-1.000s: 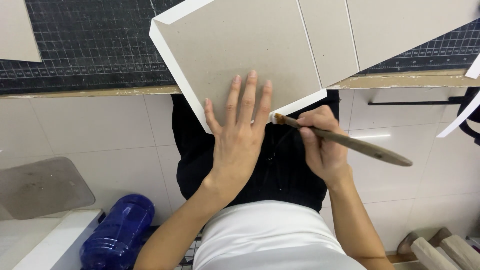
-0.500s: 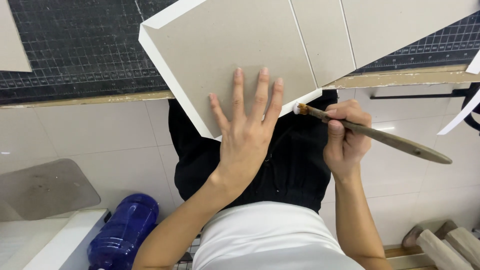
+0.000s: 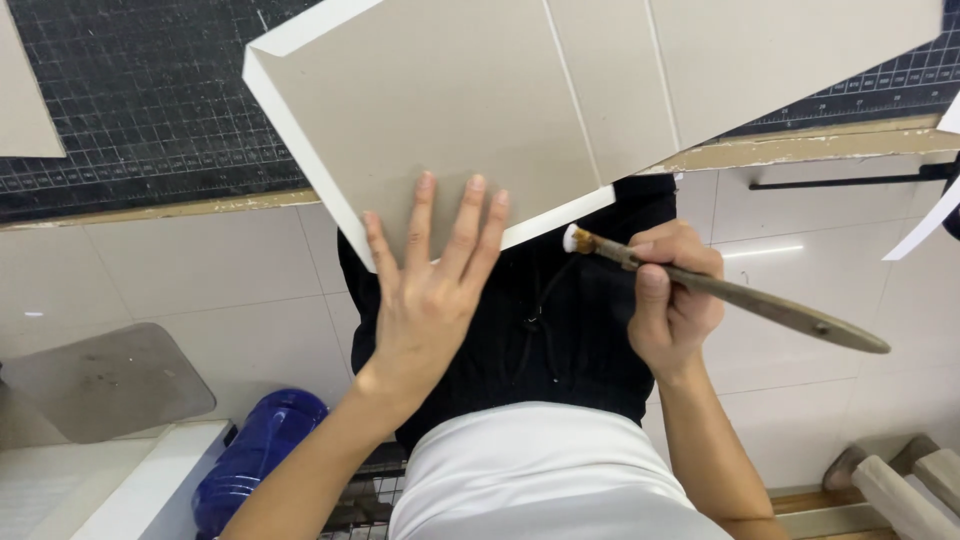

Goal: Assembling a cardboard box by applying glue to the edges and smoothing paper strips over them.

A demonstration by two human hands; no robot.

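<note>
Grey board panels, edged by a white paper border, lie on the counter and jut out past its near edge, over a dark gridded cutting mat. On the overhanging corner of the grey board panels rests the left hand, palm down, fingers spread flat and pressing on the board and its white border. Just right of that corner, the right hand pinches a wooden-handled brush between thumb and fingers; its pale bristle tip sits just beside the white border's edge, whether touching cannot be told. Below the panels, off the counter, a blue plastic bottle lies beside a white surface, and a grey flat plate lies to the left of it.
</note>
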